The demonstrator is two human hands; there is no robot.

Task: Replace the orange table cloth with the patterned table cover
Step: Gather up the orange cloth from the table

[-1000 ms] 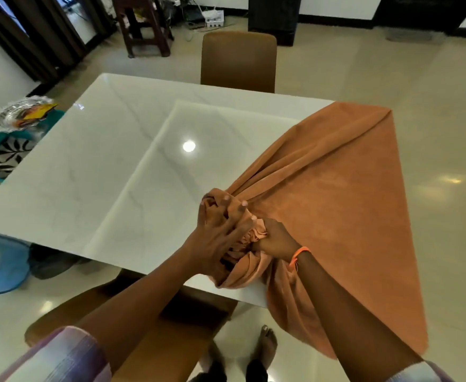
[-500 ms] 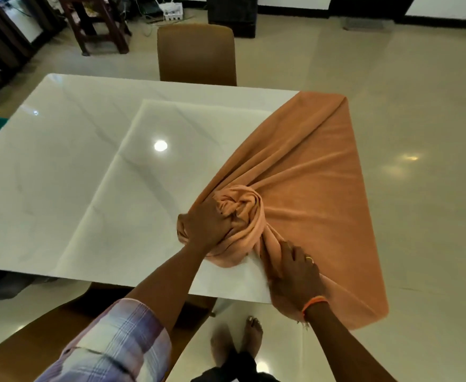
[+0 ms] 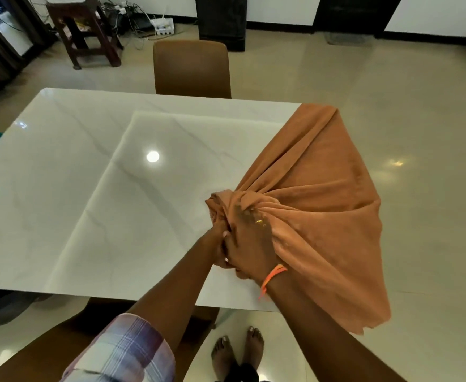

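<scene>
The orange table cloth (image 3: 317,194) lies bunched over the right end of the white marble table (image 3: 88,188), with its loose part hanging past the right and near edges. My right hand (image 3: 251,244), with an orange wristband, grips the gathered wad of cloth from above. My left hand (image 3: 218,238) sits under and beside the right hand, mostly hidden by it, and holds the same wad. The patterned table cover is out of sight.
A brown chair (image 3: 191,68) stands at the table's far side, and another brown chair (image 3: 47,348) is tucked under the near edge. A dark wooden stool (image 3: 85,31) stands at the back left. My bare feet (image 3: 237,351) are on the glossy floor.
My right hand has come up from the cloth at the near edge onto the wad, over my left hand. More cloth is gathered and the far corner has drawn in.
</scene>
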